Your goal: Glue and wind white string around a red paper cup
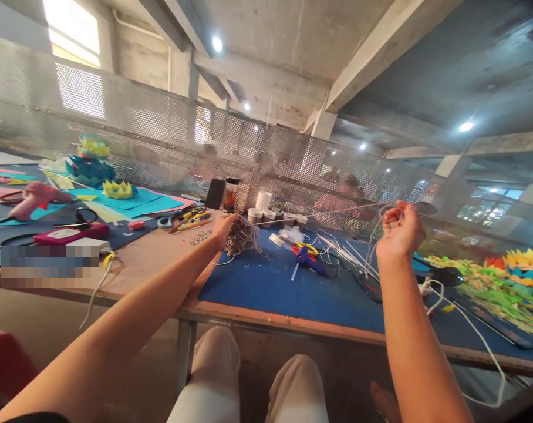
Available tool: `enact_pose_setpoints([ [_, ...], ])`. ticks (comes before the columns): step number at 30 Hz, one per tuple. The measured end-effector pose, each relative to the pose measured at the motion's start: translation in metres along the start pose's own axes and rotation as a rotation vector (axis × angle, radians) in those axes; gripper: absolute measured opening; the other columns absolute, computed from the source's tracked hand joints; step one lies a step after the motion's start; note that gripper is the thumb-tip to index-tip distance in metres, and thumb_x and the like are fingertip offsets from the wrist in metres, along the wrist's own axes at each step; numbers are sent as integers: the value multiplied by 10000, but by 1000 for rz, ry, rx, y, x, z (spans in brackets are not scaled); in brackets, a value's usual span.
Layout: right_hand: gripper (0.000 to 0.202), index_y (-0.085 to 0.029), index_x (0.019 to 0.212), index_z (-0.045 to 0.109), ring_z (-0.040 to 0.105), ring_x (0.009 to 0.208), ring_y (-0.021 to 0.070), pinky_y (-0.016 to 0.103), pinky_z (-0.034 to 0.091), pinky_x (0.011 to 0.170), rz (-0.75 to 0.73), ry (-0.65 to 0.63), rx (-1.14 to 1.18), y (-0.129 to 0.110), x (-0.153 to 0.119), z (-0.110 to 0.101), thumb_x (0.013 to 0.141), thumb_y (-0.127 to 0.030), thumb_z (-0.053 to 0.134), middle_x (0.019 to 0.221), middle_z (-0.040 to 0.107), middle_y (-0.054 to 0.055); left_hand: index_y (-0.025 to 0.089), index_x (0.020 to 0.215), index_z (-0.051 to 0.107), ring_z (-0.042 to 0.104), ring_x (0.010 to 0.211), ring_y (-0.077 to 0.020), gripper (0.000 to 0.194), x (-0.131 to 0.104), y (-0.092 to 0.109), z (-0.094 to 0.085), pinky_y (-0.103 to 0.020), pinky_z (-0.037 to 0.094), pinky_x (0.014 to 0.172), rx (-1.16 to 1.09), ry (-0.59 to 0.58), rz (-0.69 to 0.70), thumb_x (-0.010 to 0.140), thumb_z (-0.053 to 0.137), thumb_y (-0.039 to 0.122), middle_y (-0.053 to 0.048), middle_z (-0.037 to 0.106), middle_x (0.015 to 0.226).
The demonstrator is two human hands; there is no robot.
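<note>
My left hand [225, 229] reaches out over the table and grips a tangled bundle of pale string [242, 238] lying on the blue mat [275, 288]. My right hand [398, 232] is raised above the table, fingers closed on a loop of the same string [372, 247]. A taut strand [319, 212] runs between the bundle and my right hand. More loose white strands hang below my right hand onto the mat.
A blue glue gun [308, 258], small cups [275, 216] and a white roll [263, 201] sit mid-table. A pink glue gun [33, 197], coloured paper sheets and paper crowns [90, 164] lie left. Green and orange paper cut-outs [508, 282] lie right. People sit behind a perforated metal screen [161, 141].
</note>
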State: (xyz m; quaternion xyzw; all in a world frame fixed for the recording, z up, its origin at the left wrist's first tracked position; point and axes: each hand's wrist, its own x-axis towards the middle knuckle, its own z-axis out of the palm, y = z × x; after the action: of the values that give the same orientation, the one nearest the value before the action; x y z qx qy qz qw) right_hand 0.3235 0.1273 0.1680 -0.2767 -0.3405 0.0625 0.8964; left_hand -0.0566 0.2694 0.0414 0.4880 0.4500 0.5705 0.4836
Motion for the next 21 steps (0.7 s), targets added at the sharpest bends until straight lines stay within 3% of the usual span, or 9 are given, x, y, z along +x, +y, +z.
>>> enact_pose_setpoints([
  [7,180,-206,901,717,597,663,115,259,491,655,-55,113,33,-15,21,-23,878,-322,581,715,592,-24,159,1260,591,649,1040,-244,350,8,1,-4,-448,567,867,-134,80,-97,957,619,334,-108,623,1248],
  [11,188,-212,885,710,587,628,110,248,482,632,-25,58,-6,-7,12,-23,877,-359,594,690,590,-31,159,1256,593,651,1033,-242,350,5,3,-3,-446,568,862,-168,42,-122,959,615,343,-107,626,1241],
  [15,367,-177,733,684,565,565,105,245,450,595,59,-166,-189,16,-21,-11,848,-519,616,652,633,-8,158,1250,596,654,1024,-240,350,-2,4,2,-442,569,857,-158,-40,-155,960,612,356,-106,631,1229],
  [18,557,-172,597,652,571,536,138,283,449,599,108,-466,-504,36,-55,2,878,-634,522,587,640,29,156,1239,601,657,1007,-235,345,-5,3,5,-434,573,845,-128,-99,-163,961,611,359,-103,637,1212],
  [20,517,-176,664,687,606,610,175,301,452,644,-33,-734,-705,47,-81,12,902,-602,518,629,667,39,154,1231,604,661,992,-231,341,-5,2,6,-427,575,835,-102,-131,-154,962,609,364,-101,643,1198],
  [21,451,-180,730,707,622,663,189,307,458,681,-65,-797,-713,51,-95,18,892,-573,558,683,690,42,153,1225,606,663,980,-227,338,-5,0,6,-421,577,826,-88,-140,-144,963,607,367,-99,647,1186],
])
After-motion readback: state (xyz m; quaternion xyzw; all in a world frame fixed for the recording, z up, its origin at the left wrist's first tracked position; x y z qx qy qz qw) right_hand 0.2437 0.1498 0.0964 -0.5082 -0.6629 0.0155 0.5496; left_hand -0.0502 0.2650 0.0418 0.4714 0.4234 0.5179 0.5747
